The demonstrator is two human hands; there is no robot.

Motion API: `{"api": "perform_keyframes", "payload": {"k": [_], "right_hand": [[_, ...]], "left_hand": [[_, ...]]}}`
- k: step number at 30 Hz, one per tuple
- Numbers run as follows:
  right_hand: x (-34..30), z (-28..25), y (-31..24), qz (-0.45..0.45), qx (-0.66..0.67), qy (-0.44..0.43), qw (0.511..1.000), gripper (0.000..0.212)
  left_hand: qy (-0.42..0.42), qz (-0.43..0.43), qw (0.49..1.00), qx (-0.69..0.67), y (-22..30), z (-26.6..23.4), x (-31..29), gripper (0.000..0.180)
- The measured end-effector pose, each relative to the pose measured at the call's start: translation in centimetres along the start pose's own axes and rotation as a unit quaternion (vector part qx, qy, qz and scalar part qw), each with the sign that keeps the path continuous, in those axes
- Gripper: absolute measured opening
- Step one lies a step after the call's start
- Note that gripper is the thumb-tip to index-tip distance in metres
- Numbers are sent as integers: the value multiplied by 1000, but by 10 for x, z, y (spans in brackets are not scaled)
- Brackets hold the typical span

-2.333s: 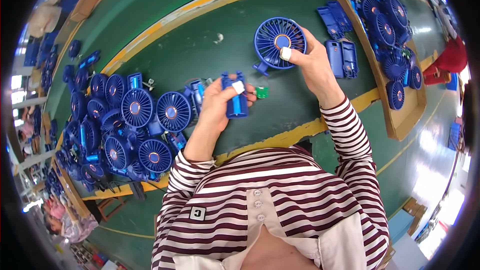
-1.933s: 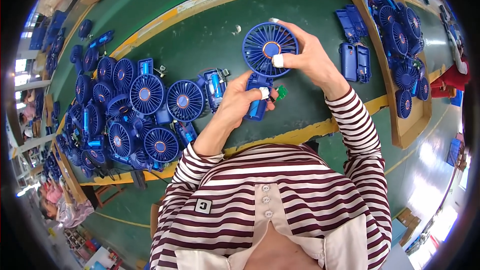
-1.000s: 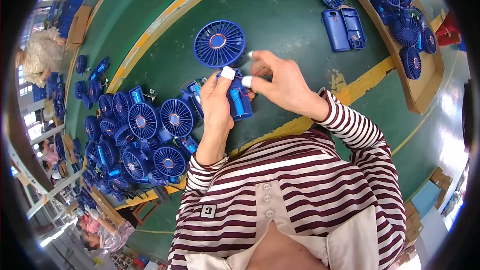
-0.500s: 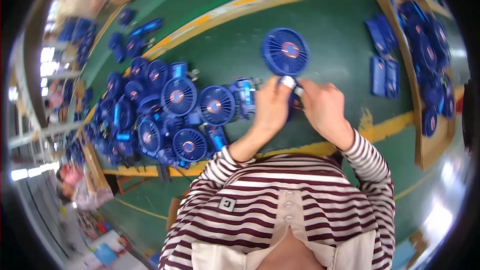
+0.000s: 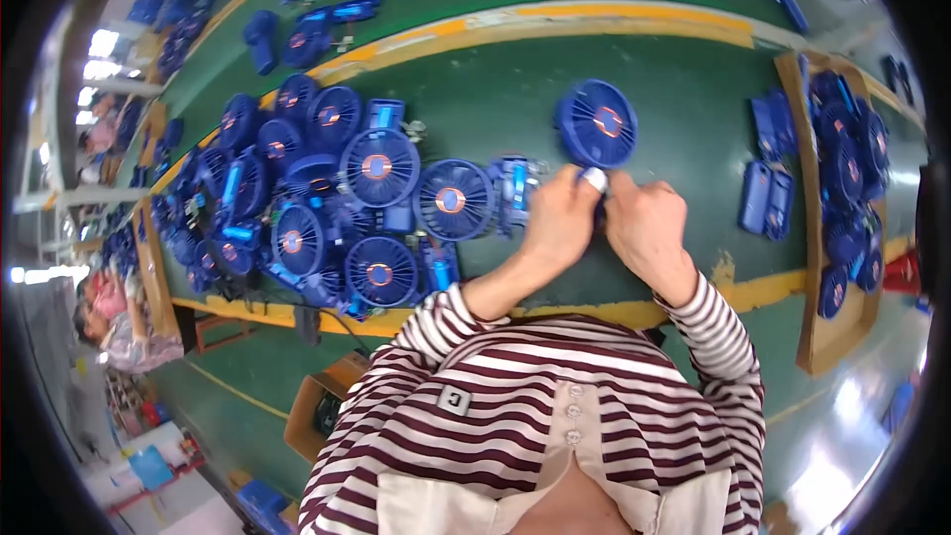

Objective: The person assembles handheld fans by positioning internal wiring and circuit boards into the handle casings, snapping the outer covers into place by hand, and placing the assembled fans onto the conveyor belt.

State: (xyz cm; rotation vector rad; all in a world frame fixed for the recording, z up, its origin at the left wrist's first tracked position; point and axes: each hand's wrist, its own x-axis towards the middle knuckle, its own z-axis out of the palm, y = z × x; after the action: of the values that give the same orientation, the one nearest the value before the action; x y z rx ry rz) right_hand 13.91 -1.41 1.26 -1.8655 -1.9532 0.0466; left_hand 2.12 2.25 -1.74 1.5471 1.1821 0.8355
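Observation:
A blue handheld fan [image 5: 597,124] with a round grille and an orange-ringed centre is held over the green bench, its head pointing away from me. My left hand [image 5: 557,223] is closed on its handle just below the head, with a white cover on one digit. My right hand [image 5: 644,223] is closed at the same handle from the right, knuckles up. The two hands nearly meet, so most of the handle is hidden. Left of my left hand lie an opened fan body [image 5: 515,194] with its inside showing and another round-headed fan [image 5: 453,199].
A heap of blue fans [image 5: 297,238] covers the bench's left side. To the right lie loose blue casings [image 5: 766,200] beside a cardboard tray [image 5: 810,332] of fan parts. Yellow edging [image 5: 768,287] runs along the near side. Another person [image 5: 119,322] is at the far left.
The view has shifted, so the bench sits lower in the picture. The held fan's head has tilted slightly to the right, and both hands have stayed at its handle.

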Motion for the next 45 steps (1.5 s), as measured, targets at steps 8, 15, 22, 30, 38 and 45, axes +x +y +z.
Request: {"api": "perform_keyframes", "payload": {"k": [8,15,22,30,38,45], "right_hand": [[-1,-33,23,164,344,-85,921,27],[-45,-11,51,68,198,94,973,22],[-33,-9,34,-86,141,187,968,31],[-3,-25,16,-210,77,140,965,36],[13,-59,11,-325,15,-39,945,47],[26,-64,2,-392,112,4,913,33]], "left_hand": [[-99,-284,869,-394,23,-26,9,28],[-158,-316,829,-434,25,-28,7,35],[-162,-320,830,-427,25,-25,7,33],[-141,-298,906,-265,46,-5,-4,22],[-296,-321,849,-296,32,-22,-7,21],[-332,-304,839,-307,32,-29,-8,21]]}}
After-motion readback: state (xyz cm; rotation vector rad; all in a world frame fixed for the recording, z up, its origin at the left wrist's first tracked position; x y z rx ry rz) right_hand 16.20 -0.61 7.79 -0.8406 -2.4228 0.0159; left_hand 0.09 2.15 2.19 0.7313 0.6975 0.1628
